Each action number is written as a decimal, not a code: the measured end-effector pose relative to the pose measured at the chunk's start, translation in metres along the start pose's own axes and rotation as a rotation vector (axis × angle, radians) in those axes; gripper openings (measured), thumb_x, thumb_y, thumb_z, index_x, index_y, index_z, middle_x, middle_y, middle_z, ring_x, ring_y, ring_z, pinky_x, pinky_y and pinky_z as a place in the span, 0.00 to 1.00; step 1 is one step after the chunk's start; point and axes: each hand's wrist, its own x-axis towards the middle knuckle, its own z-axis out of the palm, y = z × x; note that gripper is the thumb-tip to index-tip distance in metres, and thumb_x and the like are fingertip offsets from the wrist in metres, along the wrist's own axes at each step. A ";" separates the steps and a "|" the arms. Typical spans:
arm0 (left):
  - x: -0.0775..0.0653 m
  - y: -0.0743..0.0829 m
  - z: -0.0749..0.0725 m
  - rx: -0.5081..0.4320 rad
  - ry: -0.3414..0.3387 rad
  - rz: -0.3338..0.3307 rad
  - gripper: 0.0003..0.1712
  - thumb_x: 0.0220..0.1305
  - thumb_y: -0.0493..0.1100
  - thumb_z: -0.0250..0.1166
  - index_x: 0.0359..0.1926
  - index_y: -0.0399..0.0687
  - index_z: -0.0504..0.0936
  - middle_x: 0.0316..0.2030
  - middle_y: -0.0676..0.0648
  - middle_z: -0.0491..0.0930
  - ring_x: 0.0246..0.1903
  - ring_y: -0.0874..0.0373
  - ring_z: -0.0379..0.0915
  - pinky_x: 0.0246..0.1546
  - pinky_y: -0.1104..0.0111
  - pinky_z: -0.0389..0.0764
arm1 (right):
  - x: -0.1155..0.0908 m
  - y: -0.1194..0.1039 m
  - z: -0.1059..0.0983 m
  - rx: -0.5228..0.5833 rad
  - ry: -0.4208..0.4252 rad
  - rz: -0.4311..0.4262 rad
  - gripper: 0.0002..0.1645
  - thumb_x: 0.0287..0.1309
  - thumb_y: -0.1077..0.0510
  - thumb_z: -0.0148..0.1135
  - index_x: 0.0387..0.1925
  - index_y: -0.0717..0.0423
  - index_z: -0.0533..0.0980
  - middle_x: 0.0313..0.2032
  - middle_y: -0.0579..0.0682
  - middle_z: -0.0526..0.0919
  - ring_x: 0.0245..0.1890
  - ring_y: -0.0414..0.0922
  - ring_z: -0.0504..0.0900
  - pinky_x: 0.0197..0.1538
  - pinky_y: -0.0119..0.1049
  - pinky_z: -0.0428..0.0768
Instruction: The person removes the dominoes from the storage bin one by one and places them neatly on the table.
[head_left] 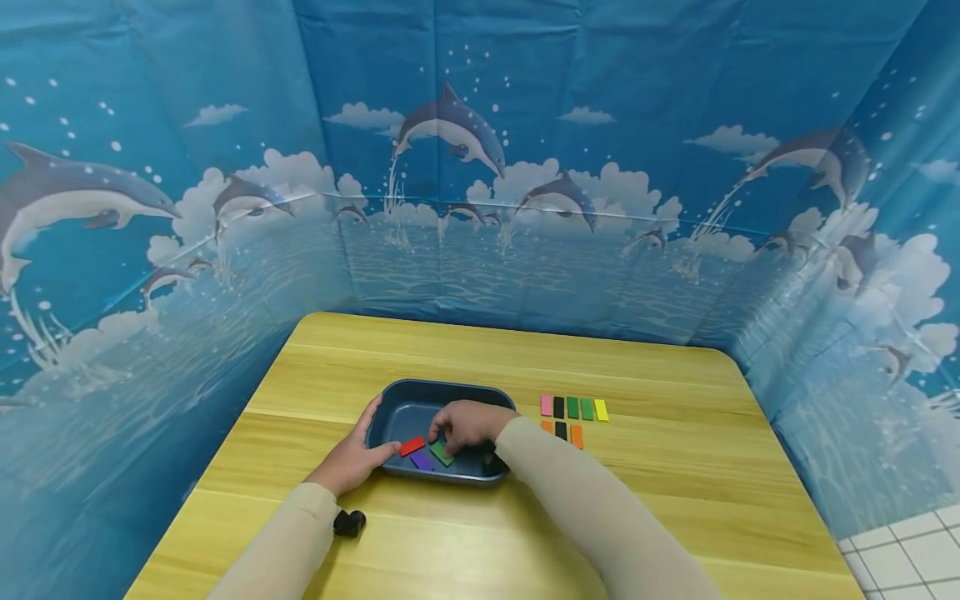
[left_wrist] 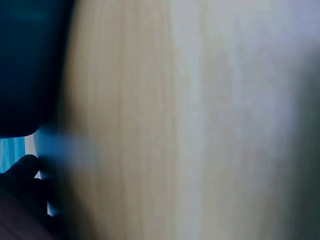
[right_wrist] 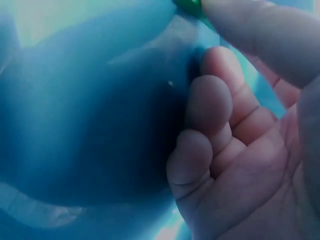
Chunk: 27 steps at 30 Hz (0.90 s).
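A dark blue rectangular tray (head_left: 450,478) stands on the wooden table. My left hand (head_left: 352,460) holds its left end, fingers along the outer side and thumb over the near rim. Inside, a red block (head_left: 412,446) lies close to that thumb, with a purple block (head_left: 422,461) beside it. Reaching into the tray, my right hand (head_left: 468,423) pinches a green block (head_left: 441,453); its fingers are curled. In the right wrist view only a corner of the green block (right_wrist: 190,6) shows at the thumb tip. The left wrist view is mostly blurred table.
Right of the tray, flat blocks lie in two rows: a pink block (head_left: 546,406), a yellow block (head_left: 602,410), an orange block (head_left: 577,437), and several black and green ones. My right forearm partly covers the lower row. A dolphin-print curtain (head_left: 480,250) surrounds the table (head_left: 645,354).
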 end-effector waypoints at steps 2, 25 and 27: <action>0.000 -0.001 0.000 0.001 -0.001 0.000 0.55 0.70 0.66 0.66 0.83 0.82 0.37 0.85 0.39 0.46 0.77 0.26 0.56 0.72 0.31 0.63 | -0.001 0.002 -0.001 0.022 -0.008 0.004 0.18 0.59 0.58 0.79 0.50 0.42 0.85 0.26 0.41 0.80 0.27 0.36 0.75 0.35 0.28 0.75; -0.002 0.002 0.000 0.012 -0.004 -0.003 0.55 0.70 0.66 0.65 0.83 0.83 0.37 0.85 0.38 0.46 0.77 0.26 0.56 0.71 0.30 0.64 | 0.000 -0.001 0.001 -0.016 0.010 0.002 0.24 0.59 0.63 0.76 0.55 0.43 0.84 0.27 0.41 0.80 0.26 0.37 0.75 0.34 0.28 0.76; -0.002 0.002 0.000 0.011 -0.004 -0.003 0.55 0.71 0.66 0.65 0.83 0.83 0.37 0.85 0.38 0.46 0.77 0.25 0.56 0.71 0.30 0.64 | -0.001 -0.002 -0.002 -0.026 0.027 -0.003 0.22 0.59 0.62 0.75 0.55 0.44 0.84 0.28 0.40 0.80 0.26 0.37 0.75 0.34 0.28 0.76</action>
